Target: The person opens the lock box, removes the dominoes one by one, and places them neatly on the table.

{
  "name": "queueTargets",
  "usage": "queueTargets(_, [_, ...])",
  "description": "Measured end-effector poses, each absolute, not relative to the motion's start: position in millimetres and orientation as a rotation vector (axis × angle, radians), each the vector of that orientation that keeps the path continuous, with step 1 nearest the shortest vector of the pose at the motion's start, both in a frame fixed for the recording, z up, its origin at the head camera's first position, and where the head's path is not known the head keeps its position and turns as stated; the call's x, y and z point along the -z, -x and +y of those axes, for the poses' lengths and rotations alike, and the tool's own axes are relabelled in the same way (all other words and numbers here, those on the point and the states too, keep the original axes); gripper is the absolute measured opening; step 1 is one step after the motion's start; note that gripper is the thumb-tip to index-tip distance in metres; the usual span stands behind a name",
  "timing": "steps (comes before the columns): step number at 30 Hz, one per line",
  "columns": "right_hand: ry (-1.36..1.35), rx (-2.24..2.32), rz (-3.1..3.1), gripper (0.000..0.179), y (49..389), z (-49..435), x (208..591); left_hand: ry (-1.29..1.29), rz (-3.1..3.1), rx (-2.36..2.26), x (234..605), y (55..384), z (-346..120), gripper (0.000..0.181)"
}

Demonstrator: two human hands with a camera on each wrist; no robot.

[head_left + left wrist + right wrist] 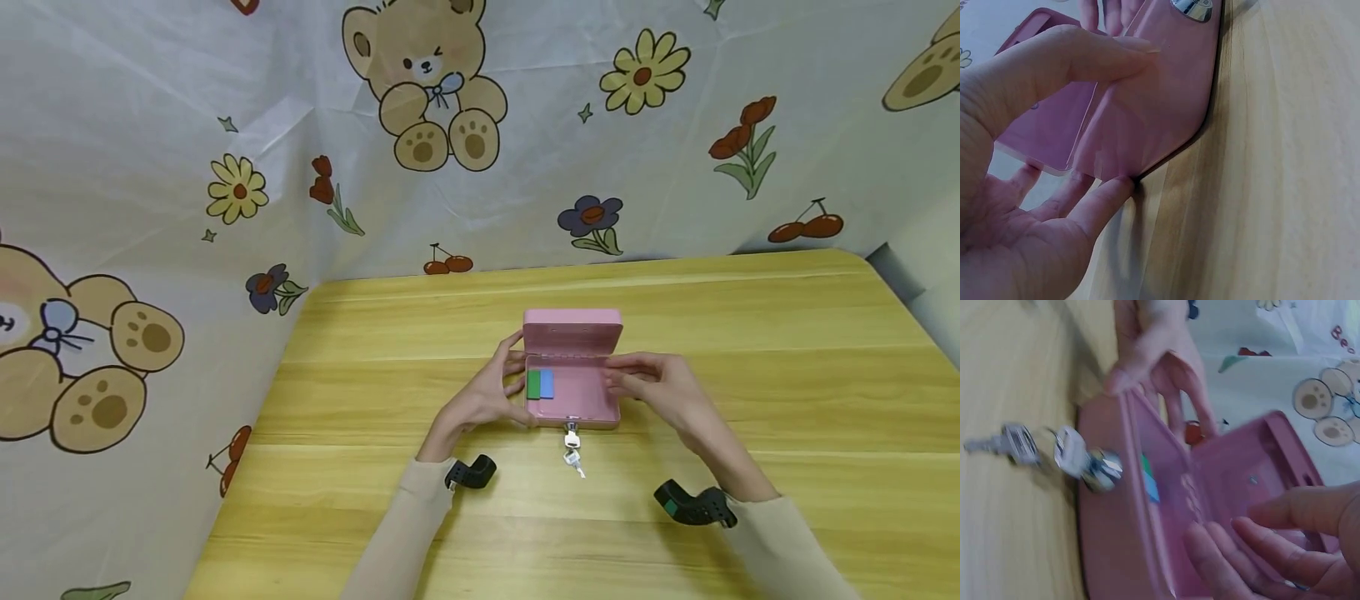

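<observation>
And the left hand (483, 397) held the pink box (579, 393) between thumb and fingers, steadiness seemingly key, while opposite, the right hand (666, 392) hung narrow-fingered, apparently empty!

A pale yellow wood-grain table (810, 392) spreads across the foreground as I watch from my remote post, with a creased white printed cloth (525, 225) covering the background and the left side. I spot a winking teddy bear (435, 92) with a blue bow at top centre and a second bear (52, 358) cropped at the left edge, among yellow daisies (642, 77), red tulips (738, 143), dark purple-blue flowers (573, 218) and cherries (823, 226). At right, past the table's rounded far corner, I make out a plain pale surface (941, 304) and a grey strip (896, 273); soft light casts faint shadows on the wood, and my right wrist view catches red lettering (1340, 339) on the cloth
</observation>
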State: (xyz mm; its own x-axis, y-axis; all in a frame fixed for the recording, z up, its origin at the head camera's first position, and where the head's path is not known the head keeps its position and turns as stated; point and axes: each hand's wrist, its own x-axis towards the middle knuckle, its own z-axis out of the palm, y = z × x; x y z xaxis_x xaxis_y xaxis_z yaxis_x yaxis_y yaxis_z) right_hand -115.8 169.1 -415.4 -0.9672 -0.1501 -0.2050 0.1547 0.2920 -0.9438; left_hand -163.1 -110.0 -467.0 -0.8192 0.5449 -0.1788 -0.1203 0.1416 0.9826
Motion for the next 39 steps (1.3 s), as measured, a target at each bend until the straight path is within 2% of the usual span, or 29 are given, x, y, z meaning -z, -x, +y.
queueTargets(6, [-0.053,1.621,2.298,0.031,121.6,119.9,429.9,-0.402,1.896,-1.739,469.1,162.7,-112.3,0.140])
queueTargets(12, [-0.159,1.734,2.202,0.033,128.6,99.0,435.6,-0.400,1.893,-1.746,467.0,163.6,-111.5,0.139])
queueTargets(20, [-0.308,1.923,1.994,0.034,132.4,90.6,435.9,-0.402,1.896,-1.744,467.2,163.8,-110.7,0.139])
queueTargets(30, [-0.315,2.006,1.956,0.036,132.7,92.0,438.3,-0.412,1.889,-1.752,466.5,164.7,-110.8,0.138])
queueTargets(39, [-0.306,1.861,2.129,0.032,139.5,91.6,446.7,-0.413,1.891,-1.742,468.0,164.8,-110.7,0.138])
